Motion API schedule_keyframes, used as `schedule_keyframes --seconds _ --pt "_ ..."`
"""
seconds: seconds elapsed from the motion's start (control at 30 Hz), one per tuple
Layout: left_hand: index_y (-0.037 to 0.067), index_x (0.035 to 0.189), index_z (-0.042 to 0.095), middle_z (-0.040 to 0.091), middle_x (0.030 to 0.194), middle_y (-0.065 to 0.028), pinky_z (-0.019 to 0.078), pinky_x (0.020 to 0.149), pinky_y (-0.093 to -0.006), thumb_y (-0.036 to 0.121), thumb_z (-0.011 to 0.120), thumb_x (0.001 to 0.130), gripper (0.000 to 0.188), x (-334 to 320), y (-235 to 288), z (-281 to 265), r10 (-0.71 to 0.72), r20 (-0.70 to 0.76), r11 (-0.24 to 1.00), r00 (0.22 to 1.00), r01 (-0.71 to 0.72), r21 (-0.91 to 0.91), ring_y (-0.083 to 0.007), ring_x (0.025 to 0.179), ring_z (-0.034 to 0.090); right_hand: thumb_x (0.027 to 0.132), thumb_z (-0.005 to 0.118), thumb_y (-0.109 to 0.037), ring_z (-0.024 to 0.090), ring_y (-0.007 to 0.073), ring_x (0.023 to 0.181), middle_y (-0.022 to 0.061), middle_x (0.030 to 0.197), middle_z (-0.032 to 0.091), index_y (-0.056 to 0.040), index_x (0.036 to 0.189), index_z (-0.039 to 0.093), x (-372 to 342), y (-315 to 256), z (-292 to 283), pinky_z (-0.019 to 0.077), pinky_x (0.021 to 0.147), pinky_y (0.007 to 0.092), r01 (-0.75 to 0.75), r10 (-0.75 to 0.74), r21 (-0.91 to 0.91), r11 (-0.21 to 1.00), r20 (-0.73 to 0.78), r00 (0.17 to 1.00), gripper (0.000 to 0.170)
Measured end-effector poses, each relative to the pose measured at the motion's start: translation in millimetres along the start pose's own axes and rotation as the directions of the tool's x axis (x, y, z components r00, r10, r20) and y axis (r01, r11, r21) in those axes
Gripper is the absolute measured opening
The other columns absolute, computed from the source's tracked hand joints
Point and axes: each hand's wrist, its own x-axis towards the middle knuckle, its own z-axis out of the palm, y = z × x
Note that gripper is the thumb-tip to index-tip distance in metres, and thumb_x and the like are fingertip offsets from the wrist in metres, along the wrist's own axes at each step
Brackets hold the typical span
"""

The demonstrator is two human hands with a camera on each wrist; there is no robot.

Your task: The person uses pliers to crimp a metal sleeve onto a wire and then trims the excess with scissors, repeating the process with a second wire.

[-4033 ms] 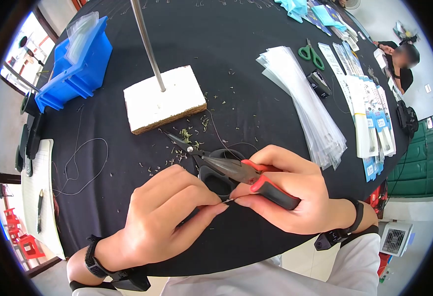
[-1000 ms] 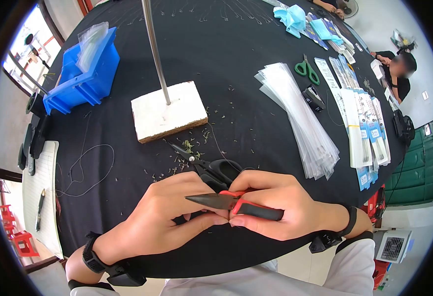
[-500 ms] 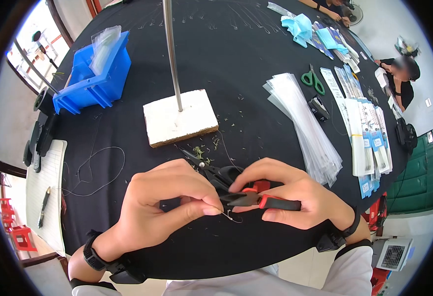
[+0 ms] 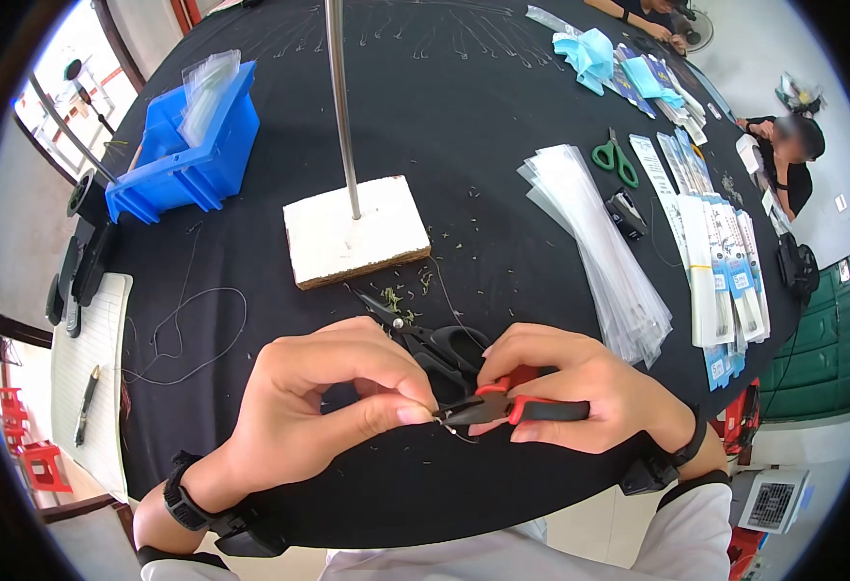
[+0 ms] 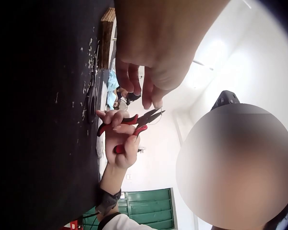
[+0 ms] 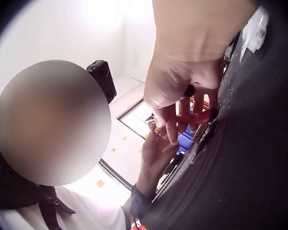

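Head view: black-clothed desk (image 4: 483,126) set with a white block (image 4: 357,237), a blue bin (image 4: 192,169) and clear sleeves (image 4: 594,252); pale-walled room, green panelling (image 4: 817,349) at right.
A thin line (image 4: 458,435) is pinched between thumb and finger of the left-hand grip (image 4: 294,407), its loose end curled below the red-handled pliers (image 4: 493,406). The pliers are grasped by the right-hand grip (image 4: 589,392), tips held right at the left fingertips; whether the line is clasped between them cannot be told. Black scissors (image 4: 449,351) are seen just beyond, near green bits (image 4: 389,295).
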Motion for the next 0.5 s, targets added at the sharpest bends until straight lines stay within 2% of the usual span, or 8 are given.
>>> schedule_keyframes --seconds 0.07,0.17,0.27,0.37,0.47,0.5 --pt "0.000 0.074 0.065 0.064 0.072 -0.0093 0.0409 0.062 -0.0267 0.011 0.072 0.077 0.013 -0.1 0.1 0.8 -0.022 -0.002 0.999 1.000 0.021 -0.024 -0.0160 0.069 0.054 0.073 0.070 -0.005 0.057 0.0275 0.089 0.0167 0.101 0.059 0.0034 0.080 0.064 0.2 0.0 -0.1 0.0461 0.068 0.0325 0.011 -0.011 -0.019 1.000 0.001 1.000 0.012" --pt "0.001 0.085 0.068 0.066 0.082 -0.0056 0.0453 0.062 -0.0213 0.001 0.069 0.080 0.005 -0.5 -6.4 -4.6 0.031 0.072 0.999 0.997 -0.029 -0.029 -0.0088 0.073 0.056 0.073 0.071 -0.005 0.059 0.0239 0.078 0.0161 0.096 0.059 0.0025 0.077 0.064 -1.6 -1.0 2.7 0.0454 0.060 0.0284 -0.046 0.047 0.028 0.999 -0.055 0.997 0.011" --pt "-0.001 0.076 0.065 0.063 0.073 -0.0106 0.0425 0.060 -0.0254 0.005 0.070 0.078 0.008 -0.4 0.3 2.2 -0.051 0.031 0.993 0.998 0.054 -0.102 -0.0159 0.070 0.054 0.078 0.071 -0.011 0.054 0.0222 0.063 0.0122 0.085 0.057 0.0026 0.088 0.065 -3.4 0.2 3.5 0.0415 0.054 0.0294 -0.006 0.010 0.060 0.998 -0.058 0.998 0.018" --pt "-0.003 0.078 0.065 0.061 0.075 -0.0129 0.0469 0.054 -0.0240 0.001 0.069 0.078 0.006 -0.8 4.8 3.0 -0.117 0.072 0.976 0.991 0.128 -0.174 -0.0166 0.071 0.054 0.077 0.073 -0.012 0.053 0.0208 0.060 0.0109 0.082 0.057 0.0030 0.086 0.066 -4.4 -1.9 3.8 0.0407 0.052 0.0286 -0.020 0.022 0.047 0.999 -0.054 0.998 0.019" --pt "-0.005 0.079 0.064 0.060 0.077 -0.0147 0.0524 0.051 -0.0242 -0.004 0.067 0.077 0.004 -1.7 1.2 4.2 -0.096 0.087 0.964 0.992 0.115 -0.242 -0.0180 0.071 0.055 0.077 0.073 -0.013 0.053 0.0202 0.059 0.0097 0.081 0.057 0.0029 0.086 0.066 -4.9 -3.5 6.0 0.0405 0.051 0.0282 -0.050 0.054 0.067 0.996 -0.055 0.997 0.020" --pt "-0.006 0.080 0.064 0.060 0.078 -0.0148 0.0537 0.052 -0.0252 -0.005 0.067 0.077 0.004 -1.7 1.0 4.5 -0.096 0.093 0.960 0.991 0.117 -0.253 -0.0185 0.071 0.055 0.075 0.074 -0.012 0.054 0.0204 0.058 0.0110 0.081 0.058 0.0026 0.080 0.065 -4.5 -4.9 5.6 0.0412 0.051 0.0274 -0.062 0.064 0.052 0.997 -0.048 0.997 0.018"
